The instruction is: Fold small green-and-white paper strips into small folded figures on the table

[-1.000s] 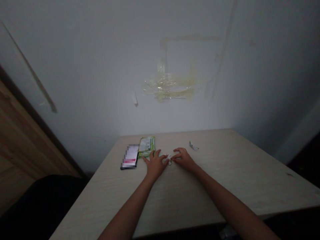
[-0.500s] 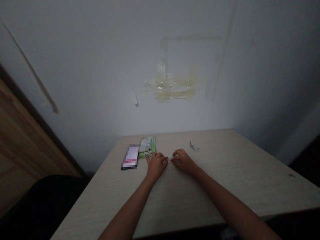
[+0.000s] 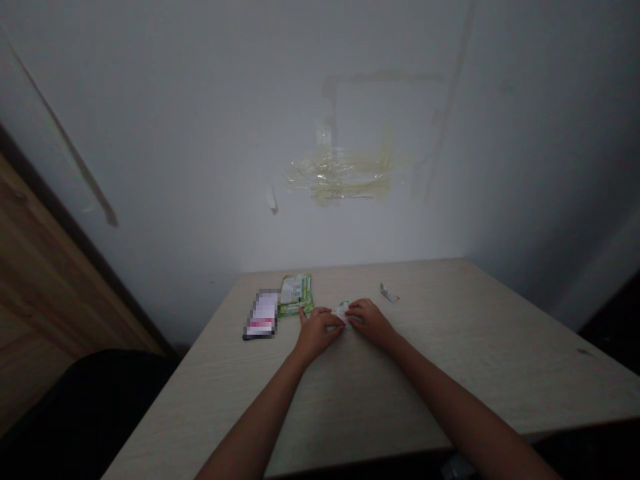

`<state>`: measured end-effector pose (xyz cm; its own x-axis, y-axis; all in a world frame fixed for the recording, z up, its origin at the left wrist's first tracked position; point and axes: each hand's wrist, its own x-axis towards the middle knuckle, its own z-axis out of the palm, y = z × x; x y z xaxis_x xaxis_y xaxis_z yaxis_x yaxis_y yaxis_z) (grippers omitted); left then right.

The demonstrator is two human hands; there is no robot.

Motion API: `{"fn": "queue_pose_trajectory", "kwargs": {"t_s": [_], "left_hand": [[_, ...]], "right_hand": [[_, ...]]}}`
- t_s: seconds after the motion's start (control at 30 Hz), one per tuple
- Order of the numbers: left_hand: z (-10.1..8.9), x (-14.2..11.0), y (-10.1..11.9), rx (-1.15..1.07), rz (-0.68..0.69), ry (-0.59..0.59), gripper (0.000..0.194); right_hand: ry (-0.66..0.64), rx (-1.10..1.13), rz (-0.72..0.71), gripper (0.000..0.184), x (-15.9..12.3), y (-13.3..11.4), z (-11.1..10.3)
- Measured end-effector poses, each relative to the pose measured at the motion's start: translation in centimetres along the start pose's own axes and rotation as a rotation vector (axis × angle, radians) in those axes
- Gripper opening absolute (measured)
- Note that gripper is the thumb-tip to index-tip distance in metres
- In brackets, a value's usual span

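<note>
A small white and green wrapper lies between my two hands, low over the middle of the table. My left hand pinches its near left side with thumb and fingers. From the right, my right hand grips the other side, fingers bent. Part of the wrapper is hidden behind the fingertips. Just beyond my left hand rests a flat green and white packet. A crumpled wrapper piece of similar colours lies beyond my right hand.
A phone with a blurred-out screen lies left of the packet. The pale wooden table meets a wall bearing peeling clear tape. A dark chair-like shape stands at the left.
My left hand has shifted slightly right, closer to my right hand. More of the wrapper between the fingers shows now. The phone, packet and crumpled piece have stayed put.
</note>
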<state>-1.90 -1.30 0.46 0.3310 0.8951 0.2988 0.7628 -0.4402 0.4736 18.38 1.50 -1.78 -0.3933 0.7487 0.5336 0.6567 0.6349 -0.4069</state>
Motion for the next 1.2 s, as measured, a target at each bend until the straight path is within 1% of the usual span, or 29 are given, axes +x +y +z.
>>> {"fn": "queue_pose_trajectory", "kwargs": {"t_s": [0.23, 0.43, 0.5, 0.63, 0.73, 0.87, 0.93, 1.2], "left_hand": [[0.0, 0.2, -0.3, 0.028, -0.1, 0.088, 0.016], [-0.2, 0.1, -0.2, 0.046, -0.075, 0.075, 0.016], [-0.2, 0.0, -0.3, 0.063, -0.062, 0.071, 0.016], [-0.4, 0.1, -0.5, 0.101, -0.064, 0.061, 0.014], [-0.4, 0.1, -0.6, 0.109, -0.076, 0.047, 0.013], [-0.2, 0.1, -0.6, 0.114, -0.063, 0.048, 0.014], [-0.1, 0.1, -0.7, 0.106, -0.049, 0.057, 0.013], [0.1, 0.3, -0.8, 0.11, -0.059, 0.03, 0.013]], "right_hand": [[-0.009, 0.023, -0.027, 0.019, -0.2, 0.2, 0.0], [0.035, -0.001, 0.003, 0.019, -0.3, 0.4, 0.1], [0.034, 0.011, -0.006, 0.021, -0.3, 0.4, 0.1], [-0.017, 0.048, -0.057, 0.02, -0.2, 0.0, -0.3], [-0.054, 0.056, -0.059, 0.017, -0.1, -0.5, -0.7], [-0.089, 0.048, -0.057, 0.024, -0.2, -0.8, -1.1], [-0.107, 0.041, -0.062, 0.024, -0.2, -0.8, -1.1], [-0.125, 0.066, -0.066, 0.02, -0.1, -0.9, -1.5]]}}
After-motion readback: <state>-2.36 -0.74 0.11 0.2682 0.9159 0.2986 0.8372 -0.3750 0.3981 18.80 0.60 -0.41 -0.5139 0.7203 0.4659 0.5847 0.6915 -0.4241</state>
